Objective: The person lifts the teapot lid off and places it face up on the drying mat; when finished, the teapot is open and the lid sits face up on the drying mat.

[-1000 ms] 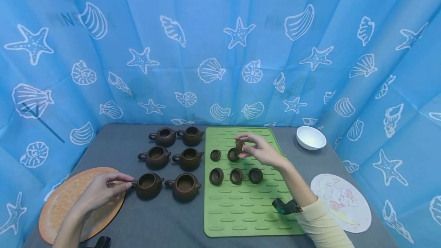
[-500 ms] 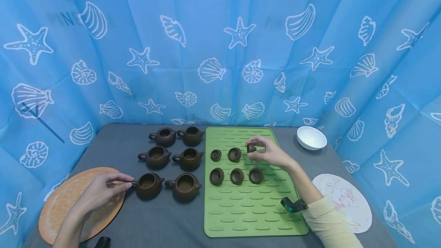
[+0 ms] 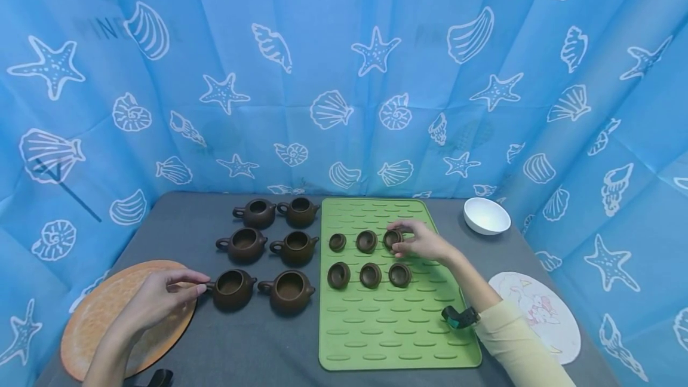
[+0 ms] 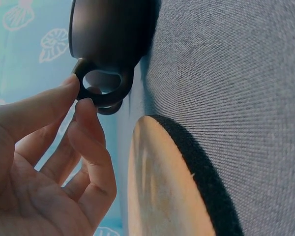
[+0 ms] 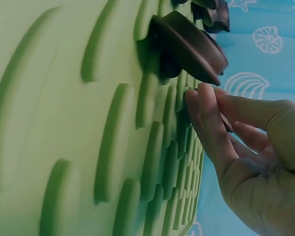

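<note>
My left hand [image 3: 159, 299] pinches the handle [image 4: 106, 100] of a dark brown teapot [image 3: 232, 300] between thumb and fingertips. This teapot has no lid on and stands upright on the grey cloth. On the green mat [image 3: 387, 330], my right hand [image 3: 421, 242] holds a small brown teapot lid [image 3: 393, 239] by its edge, hollow side up, at the right end of the back row. In the right wrist view my fingers hide most of that lid. Other upturned lids [image 3: 370, 275] lie in two rows beside and in front of it.
Several more lidless teapots [image 3: 294, 248] stand in two columns left of the mat. A round orange-brown placemat [image 3: 161, 339] lies under my left forearm. At the right are a white bowl [image 3: 486, 216] and a pale printed placemat [image 3: 561, 327]. A blue shell-patterned curtain [image 3: 344, 76] hangs behind.
My right hand has carried the lid rightward from above the middle back-row lid, turned it hollow side up and lowered it to the mat. The left hand keeps its hold on the teapot handle.
</note>
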Tool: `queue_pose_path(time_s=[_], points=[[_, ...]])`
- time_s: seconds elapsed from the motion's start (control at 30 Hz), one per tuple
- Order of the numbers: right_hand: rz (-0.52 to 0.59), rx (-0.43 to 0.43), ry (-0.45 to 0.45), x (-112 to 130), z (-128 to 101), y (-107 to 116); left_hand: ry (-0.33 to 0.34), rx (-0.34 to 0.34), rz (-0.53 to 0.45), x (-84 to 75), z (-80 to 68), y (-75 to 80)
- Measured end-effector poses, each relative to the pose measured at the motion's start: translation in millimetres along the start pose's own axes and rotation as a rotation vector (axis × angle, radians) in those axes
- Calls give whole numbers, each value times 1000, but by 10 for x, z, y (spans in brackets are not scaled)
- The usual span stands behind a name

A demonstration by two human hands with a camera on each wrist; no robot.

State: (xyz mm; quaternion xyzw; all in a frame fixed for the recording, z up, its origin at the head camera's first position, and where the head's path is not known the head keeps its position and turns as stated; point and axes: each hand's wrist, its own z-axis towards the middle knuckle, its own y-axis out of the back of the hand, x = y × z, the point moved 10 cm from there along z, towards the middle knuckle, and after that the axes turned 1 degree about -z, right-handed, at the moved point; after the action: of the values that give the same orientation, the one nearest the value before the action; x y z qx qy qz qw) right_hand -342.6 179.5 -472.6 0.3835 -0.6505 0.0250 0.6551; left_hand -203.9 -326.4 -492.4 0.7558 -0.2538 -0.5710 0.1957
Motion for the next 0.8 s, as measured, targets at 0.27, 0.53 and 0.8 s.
queue_pose_path(time_s=[0.27,0.53,0.8], points=[[-64,10,2,-49,7,-26,0,8,0,-5,7,-12],[-172,24,32,-13,-14,-43,-12,19,14,-30,2,-2],[-276,24,40,6,-7,-40,-19,53,30,-78,-31,-3]])
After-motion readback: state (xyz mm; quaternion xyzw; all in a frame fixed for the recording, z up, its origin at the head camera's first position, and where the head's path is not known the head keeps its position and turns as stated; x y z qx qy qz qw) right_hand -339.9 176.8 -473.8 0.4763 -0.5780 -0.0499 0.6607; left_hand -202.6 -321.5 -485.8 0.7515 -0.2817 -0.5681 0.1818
